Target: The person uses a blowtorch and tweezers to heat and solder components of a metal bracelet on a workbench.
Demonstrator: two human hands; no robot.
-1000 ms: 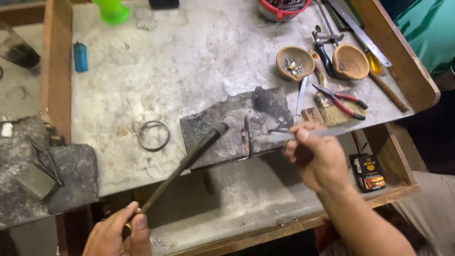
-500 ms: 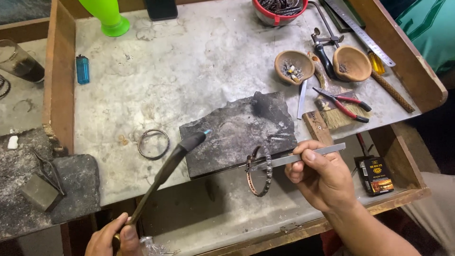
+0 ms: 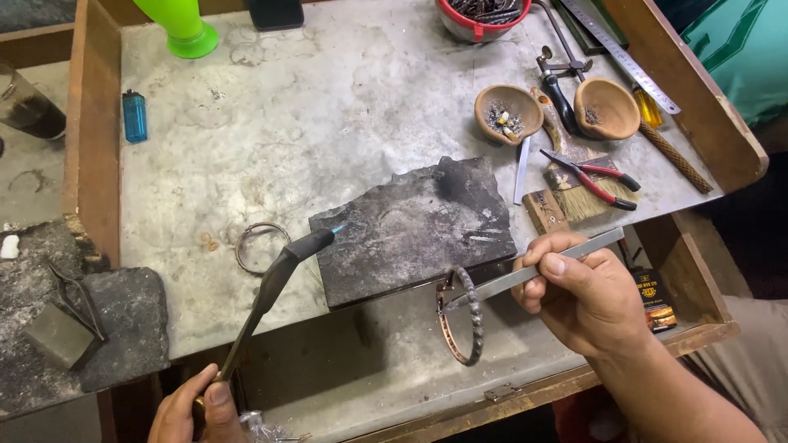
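Right hand (image 3: 587, 299) fingers pinched on flat tweezers (image 3: 542, 269), twisted bangle (image 3: 461, 316) beyond their tips; left hand (image 3: 197, 410) fingers wrapped around torch (image 3: 271, 295).

Blue lighter (image 3: 135, 116), red-handled pliers (image 3: 597, 178), and perhaps clay bowls (image 3: 606, 107) on the workbench (image 3: 328, 107).

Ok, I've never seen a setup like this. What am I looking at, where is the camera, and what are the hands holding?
This is one camera worn on a person's head, looking down at their own two bare hands over a grey workbench. The left hand grips a long torch whose tip shows a small blue flame over a charred block. The right hand holds flat tweezers that carry a twisted bangle in front of the bench edge. On the bench lie a plain ring, a blue lighter, two clay bowls, red pliers, a brush and a steel ruler.
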